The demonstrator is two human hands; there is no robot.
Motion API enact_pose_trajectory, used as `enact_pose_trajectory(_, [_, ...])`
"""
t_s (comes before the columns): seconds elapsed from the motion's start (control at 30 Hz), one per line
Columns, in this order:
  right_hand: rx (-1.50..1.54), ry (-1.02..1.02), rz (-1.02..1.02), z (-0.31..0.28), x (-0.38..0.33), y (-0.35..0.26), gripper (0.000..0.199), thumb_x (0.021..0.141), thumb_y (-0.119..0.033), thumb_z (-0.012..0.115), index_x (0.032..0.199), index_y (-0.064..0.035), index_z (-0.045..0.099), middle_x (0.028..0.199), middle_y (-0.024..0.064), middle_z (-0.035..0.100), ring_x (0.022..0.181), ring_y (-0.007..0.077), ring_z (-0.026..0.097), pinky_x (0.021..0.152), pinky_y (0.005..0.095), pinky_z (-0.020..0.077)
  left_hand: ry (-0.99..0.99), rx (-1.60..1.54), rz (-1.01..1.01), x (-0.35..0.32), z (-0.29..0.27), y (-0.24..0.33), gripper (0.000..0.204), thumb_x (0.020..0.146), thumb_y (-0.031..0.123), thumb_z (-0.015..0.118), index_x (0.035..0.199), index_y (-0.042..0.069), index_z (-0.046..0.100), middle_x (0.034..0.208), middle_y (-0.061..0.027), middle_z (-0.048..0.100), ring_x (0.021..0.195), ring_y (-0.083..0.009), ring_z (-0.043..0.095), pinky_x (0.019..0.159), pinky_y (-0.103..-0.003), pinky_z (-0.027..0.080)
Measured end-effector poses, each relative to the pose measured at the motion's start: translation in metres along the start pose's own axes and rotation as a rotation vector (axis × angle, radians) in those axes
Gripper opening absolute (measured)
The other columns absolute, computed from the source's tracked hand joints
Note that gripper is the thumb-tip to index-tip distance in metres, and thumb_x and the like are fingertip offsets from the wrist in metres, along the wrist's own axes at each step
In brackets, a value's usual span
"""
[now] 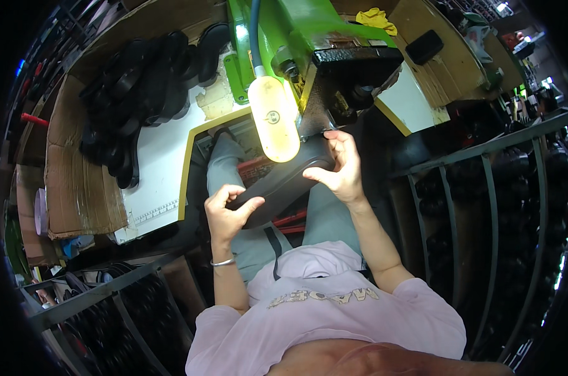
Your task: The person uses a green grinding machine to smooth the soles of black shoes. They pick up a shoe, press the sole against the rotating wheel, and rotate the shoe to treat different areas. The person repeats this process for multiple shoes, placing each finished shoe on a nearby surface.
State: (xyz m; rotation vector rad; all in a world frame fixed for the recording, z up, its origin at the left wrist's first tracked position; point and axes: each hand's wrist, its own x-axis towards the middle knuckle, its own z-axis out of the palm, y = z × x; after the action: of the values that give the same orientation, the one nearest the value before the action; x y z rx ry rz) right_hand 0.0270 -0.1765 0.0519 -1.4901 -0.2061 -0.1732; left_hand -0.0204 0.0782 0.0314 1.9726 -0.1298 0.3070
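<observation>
Between my two hands I hold a black shoe sole (283, 182), tilted, its far right end raised against the underside of a green machine (312, 22). My left hand (227, 214) grips the near left end, thumb on top. At the other end my right hand (341, 168) is closed round the edge, with its thumb on the face and fingertips close to the machine's dark metal arm (318, 116). A lit, oval yellow lamp (273, 119) hangs just above the sole and hides part of its far side.
Black soles lie piled (140, 81) on the white table (155, 160) at left, inside a cardboard surround (87, 188). A yellow cloth (376, 20) and a dark block (424, 46) are at far right. Metal racks (484, 145) with black items flank me.
</observation>
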Motion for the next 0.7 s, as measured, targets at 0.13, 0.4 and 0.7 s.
enact_pose_trajectory(0.13, [-0.030,-0.019,-0.031,0.013,-0.004,0.013,0.086,0.058,-0.007,0.093,0.123,-0.0022,0.038,0.101,0.0097,0.058,0.095,0.0171,0.060,0.083,0.0302,0.0497,0.015,-0.276,-0.238,-0.046,0.022,-0.016,0.025,0.079,0.009,0.080,0.087,0.002,0.058,0.078,0.0013,0.059,0.068,-0.0058,0.055,0.064,-0.021,0.046])
enact_pose_trajectory(0.4, [-0.057,-0.082,-0.022,0.003,-0.012,0.000,0.079,0.055,-0.002,0.093,0.118,-0.0046,0.045,0.102,0.0046,0.053,0.099,0.0099,0.055,0.088,0.0247,0.0477,0.226,-0.455,-0.362,-0.100,0.101,-0.011,0.030,0.082,0.006,0.076,0.103,0.000,0.055,0.095,-0.0062,0.055,0.089,-0.0153,0.055,0.083,-0.028,0.046])
enact_pose_trajectory(0.7, [-0.637,0.117,-0.488,-0.124,0.005,-0.136,0.052,0.058,0.002,0.083,0.106,-0.0029,0.062,0.101,0.0073,0.065,0.084,0.0162,0.061,0.071,0.0269,0.0474,-0.047,-0.052,-0.133,-0.086,0.093,0.039,0.037,0.077,0.008,0.075,0.110,0.004,0.058,0.122,-0.0136,0.049,0.115,-0.0269,0.049,0.095,-0.038,0.042])
